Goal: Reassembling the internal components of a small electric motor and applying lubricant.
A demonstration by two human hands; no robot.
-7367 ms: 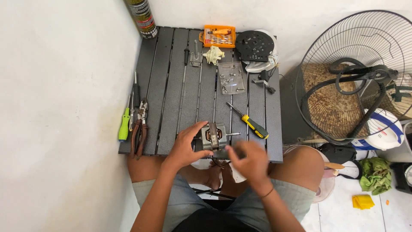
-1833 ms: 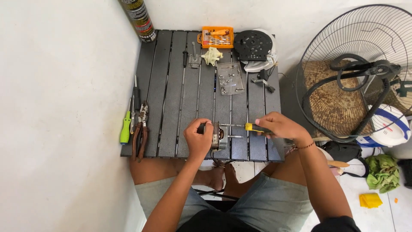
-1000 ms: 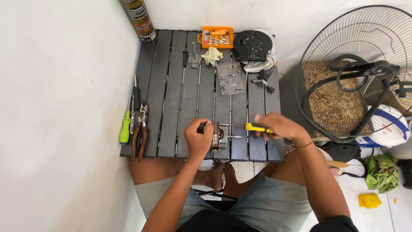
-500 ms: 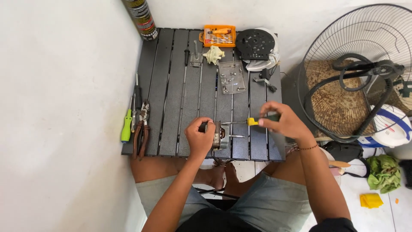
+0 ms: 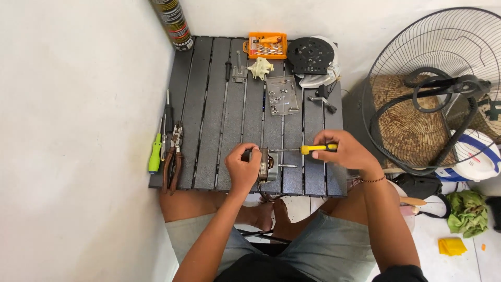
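I see my left hand (image 5: 243, 168) gripping the small motor (image 5: 267, 164) at the table's (image 5: 203, 104) near edge. My right hand (image 5: 342, 152) holds the yellow-handled screwdriver (image 5: 317, 149), now lying level with its tip at the motor; half a second ago it was raised higher.

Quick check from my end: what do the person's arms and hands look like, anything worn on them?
Both arms are bare from the elbows down, with no gloves on the left hand or right hand. The right wrist carries a thin dark beaded bracelet. No watch or rings show. A dark sleeve edge appears at the right upper arm.
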